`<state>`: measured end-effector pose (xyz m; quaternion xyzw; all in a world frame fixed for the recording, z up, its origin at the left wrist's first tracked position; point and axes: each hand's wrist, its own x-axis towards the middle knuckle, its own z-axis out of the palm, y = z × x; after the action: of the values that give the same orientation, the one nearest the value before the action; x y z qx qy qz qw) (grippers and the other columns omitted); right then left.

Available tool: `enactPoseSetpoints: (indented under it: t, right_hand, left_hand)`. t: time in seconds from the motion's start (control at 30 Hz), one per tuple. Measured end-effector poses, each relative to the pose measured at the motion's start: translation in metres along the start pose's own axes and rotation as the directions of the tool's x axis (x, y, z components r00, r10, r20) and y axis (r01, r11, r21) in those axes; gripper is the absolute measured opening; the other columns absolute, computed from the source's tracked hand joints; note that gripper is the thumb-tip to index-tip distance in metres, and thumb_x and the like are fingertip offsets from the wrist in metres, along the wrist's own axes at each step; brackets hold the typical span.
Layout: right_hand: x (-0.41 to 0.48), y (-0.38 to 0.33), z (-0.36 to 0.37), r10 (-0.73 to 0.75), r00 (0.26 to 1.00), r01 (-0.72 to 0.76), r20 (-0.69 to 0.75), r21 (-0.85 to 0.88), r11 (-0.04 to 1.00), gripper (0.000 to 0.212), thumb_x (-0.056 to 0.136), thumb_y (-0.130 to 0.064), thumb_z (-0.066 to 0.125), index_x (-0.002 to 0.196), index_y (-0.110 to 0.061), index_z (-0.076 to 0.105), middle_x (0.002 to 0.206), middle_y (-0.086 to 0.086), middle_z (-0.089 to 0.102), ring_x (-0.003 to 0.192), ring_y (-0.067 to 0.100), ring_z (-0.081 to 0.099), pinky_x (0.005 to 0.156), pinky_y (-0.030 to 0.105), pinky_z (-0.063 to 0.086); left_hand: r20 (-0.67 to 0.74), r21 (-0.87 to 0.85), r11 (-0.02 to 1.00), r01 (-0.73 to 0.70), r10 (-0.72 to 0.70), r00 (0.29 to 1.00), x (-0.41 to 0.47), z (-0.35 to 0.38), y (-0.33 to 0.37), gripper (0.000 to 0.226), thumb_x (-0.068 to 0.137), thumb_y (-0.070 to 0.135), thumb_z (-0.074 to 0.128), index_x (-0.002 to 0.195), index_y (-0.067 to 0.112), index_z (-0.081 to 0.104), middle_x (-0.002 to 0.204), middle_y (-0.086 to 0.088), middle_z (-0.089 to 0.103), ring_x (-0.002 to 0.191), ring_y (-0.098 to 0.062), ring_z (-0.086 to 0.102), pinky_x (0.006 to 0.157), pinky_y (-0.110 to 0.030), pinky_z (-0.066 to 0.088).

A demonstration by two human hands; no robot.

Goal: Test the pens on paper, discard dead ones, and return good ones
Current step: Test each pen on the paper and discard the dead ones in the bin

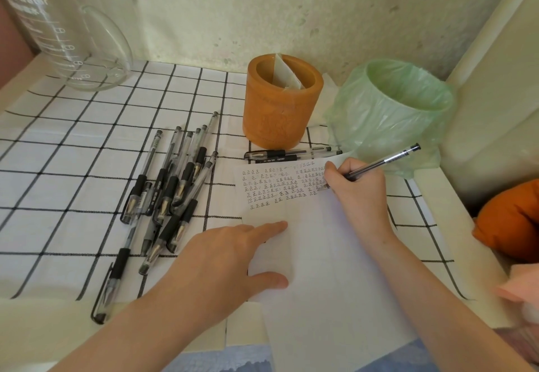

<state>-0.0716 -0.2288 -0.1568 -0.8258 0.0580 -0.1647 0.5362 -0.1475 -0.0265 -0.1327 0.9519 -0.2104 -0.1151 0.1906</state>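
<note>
My right hand (pixel 357 188) grips a clear black-capped pen (pixel 388 160), its tip touching the white paper (pixel 318 255) at the right end of rows of small written marks. My left hand (pixel 230 263) lies flat on the paper's left edge, fingers spread, holding nothing. Several black-grip gel pens (pixel 169 193) lie piled on the checked cloth to the left. Two more pens (pixel 288 154) lie in front of the orange pen holder (pixel 281 109). A small bin lined with a green bag (pixel 393 115) stands right of the holder.
A large glass jug (pixel 75 39) stands at the back left on the checked tablecloth (pixel 73 144). The holder contains a folded piece of paper. An orange cushion (pixel 513 223) sits beyond the table's right edge. A wall runs behind.
</note>
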Motion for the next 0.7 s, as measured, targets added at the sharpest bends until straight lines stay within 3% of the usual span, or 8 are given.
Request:
enactPoseSetpoints:
  t: [0.37, 0.53, 0.7]
  right_hand:
    - [0.0008, 0.0037, 0.0014, 0.004, 0.999, -0.005, -0.031, -0.027, 1.0, 0.034, 0.082, -0.003, 0.062, 0.056, 0.002, 0.04, 0.047, -0.004, 0.031, 0.047, 0.006, 0.027, 0.045, 0.016, 0.024]
    - [0.0009, 0.0019, 0.0017, -0.013, 1.0, 0.013, -0.017, -0.026, 1.0, 0.034, 0.082, -0.002, 0.061, 0.057, 0.008, 0.04, 0.052, 0.009, 0.033, 0.05, 0.009, 0.028, 0.045, 0.016, 0.024]
    - [0.0003, 0.0009, 0.0018, -0.013, 1.0, 0.012, -0.016, -0.043, 0.999, 0.032, 0.079, 0.001, 0.06, 0.058, 0.008, 0.037, 0.053, 0.008, 0.03, 0.05, 0.007, 0.025, 0.045, 0.015, 0.022]
  left_hand:
    - [0.009, -0.004, 1.0, 0.009, -0.009, 1.0, 0.0006, -0.0009, 0.0005, 0.069, 0.077, 0.068, 0.047, 0.137, 0.055, 0.017, 0.072, 0.021, 0.036, 0.07, -0.003, 0.04, 0.056, -0.012, 0.029]
    - [0.001, -0.009, 1.0, 0.004, -0.004, 1.0, 0.0003, -0.0001, -0.0001, 0.069, 0.077, 0.068, 0.048, 0.137, 0.055, 0.017, 0.072, 0.021, 0.037, 0.072, -0.004, 0.04, 0.056, -0.011, 0.03]
    - [0.006, -0.014, 1.0, 0.003, -0.003, 1.0, 0.0008, -0.0006, 0.0001, 0.069, 0.077, 0.068, 0.049, 0.137, 0.055, 0.018, 0.07, 0.021, 0.035, 0.067, -0.003, 0.039, 0.055, -0.01, 0.029]
